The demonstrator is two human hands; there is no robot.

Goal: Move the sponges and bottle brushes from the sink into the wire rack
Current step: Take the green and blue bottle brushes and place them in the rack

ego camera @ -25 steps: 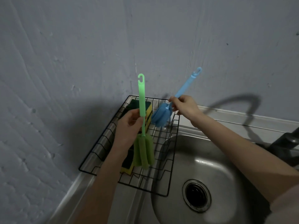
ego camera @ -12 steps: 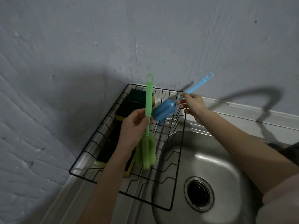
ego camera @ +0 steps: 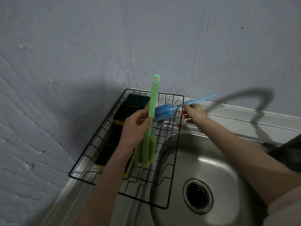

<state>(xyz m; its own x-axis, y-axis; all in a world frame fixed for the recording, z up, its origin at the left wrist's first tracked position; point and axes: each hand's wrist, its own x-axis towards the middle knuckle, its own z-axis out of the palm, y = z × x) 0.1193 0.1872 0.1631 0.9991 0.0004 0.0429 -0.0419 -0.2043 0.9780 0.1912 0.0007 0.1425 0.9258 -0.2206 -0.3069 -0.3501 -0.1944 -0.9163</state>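
Note:
The black wire rack [ego camera: 171, 95] sits left of the steel sink [ego camera: 231, 167]. My left hand [ego camera: 135, 128] grips the green bottle brush [ego camera: 147, 152] upright by its handle, foam head hanging just above the rack's middle. The blue bottle brush [ego camera: 163, 112] lies at the rack's far end, its thin handle sticking out over the right rim. My right hand [ego camera: 194, 114] hovers just under that handle, fingers spread and not closed around it. Several green-and-yellow sponges [ego camera: 126, 112] lie along the rack's left side, partly hidden by my left arm.
The sink basin shows only its drain [ego camera: 197, 195]. A dark faucet [ego camera: 288, 154] juts in from the right edge. A grey wall stands close behind the rack and along its left side.
The blue brush went down flat into the rack's far end and my right hand opened off its handle. The green brush stayed upright in my left hand.

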